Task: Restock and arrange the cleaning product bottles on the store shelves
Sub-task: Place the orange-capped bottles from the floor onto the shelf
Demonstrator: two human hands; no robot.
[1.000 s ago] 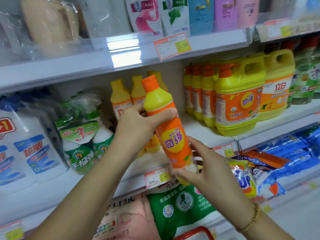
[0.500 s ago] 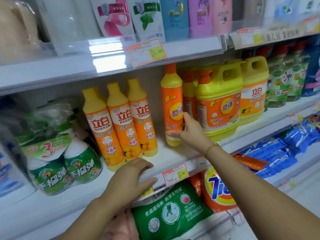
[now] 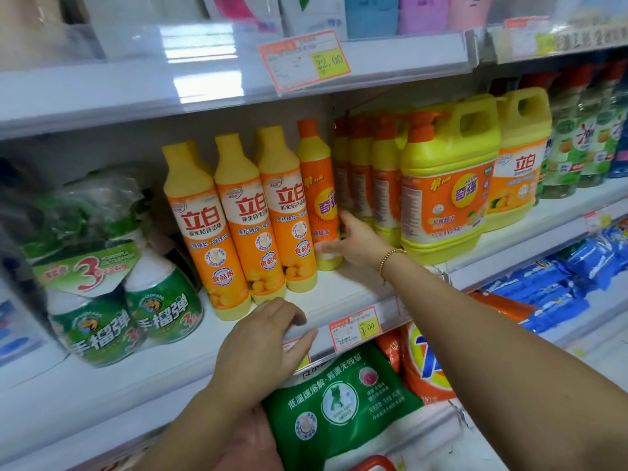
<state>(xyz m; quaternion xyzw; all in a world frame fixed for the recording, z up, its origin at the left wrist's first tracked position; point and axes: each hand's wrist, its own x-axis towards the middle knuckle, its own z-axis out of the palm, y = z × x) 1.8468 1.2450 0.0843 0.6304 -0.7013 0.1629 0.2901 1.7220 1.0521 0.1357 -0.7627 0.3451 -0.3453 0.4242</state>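
An orange bottle with an orange cap stands upright on the white shelf, pressed against three yellow-capped orange bottles to its left. My right hand grips its lower part from the right, thumb across the front. More orange-capped bottles stand in a row just right of it. My left hand lies flat on the shelf's front edge, fingers spread, holding nothing.
Two big yellow jugs fill the shelf to the right, green bottles beyond. Green-labelled spray bottles stand at the left. Detergent bags lie on the lower shelf. The upper shelf carries a price tag.
The bottle went from both hands onto the shelf, then slid left against the yellow-capped bottles. My left hand let go and settled on the shelf edge.
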